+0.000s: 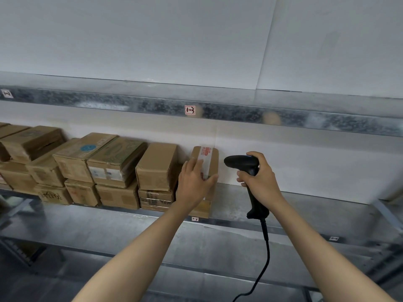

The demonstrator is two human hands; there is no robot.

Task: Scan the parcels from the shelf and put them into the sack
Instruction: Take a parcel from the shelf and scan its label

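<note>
1. Far left of the metal shelf (305,205) there's a pile of brown cardboard parcels (72,168), stacked two or three high and packed tight against each other. One box (84,154) in the upper layer has a round blue sticker on top.

2. Next along, a plain brown box (157,166) sits on top of a flatter taped box (156,199) — these two are just beside the end parcel.

3. The end parcel (208,156) is the rightmost one in the row, a small carton with a strip of white tape printed in red running over its top. It stands on another box (201,209) at the front edge of the shelf.

4. The left hand (195,182) is on that end parcel, palm flat on its top and front, fingers spread and the thumb hooked round the right edge. So the grip is loose and wide, not closed around it — the parcel is still sitting on the stack.

5. To the right, the right hand (259,179) is wrapped tight around the handle of a black barcode scanner (243,163). Its head points left at the end parcel but isn't touching it.

6. The scanner's black cable (265,258) hangs down from the handle past the lower shelf levels.

7. Right of the hands the shelf is bare metal against a white wall (305,160).
</note>
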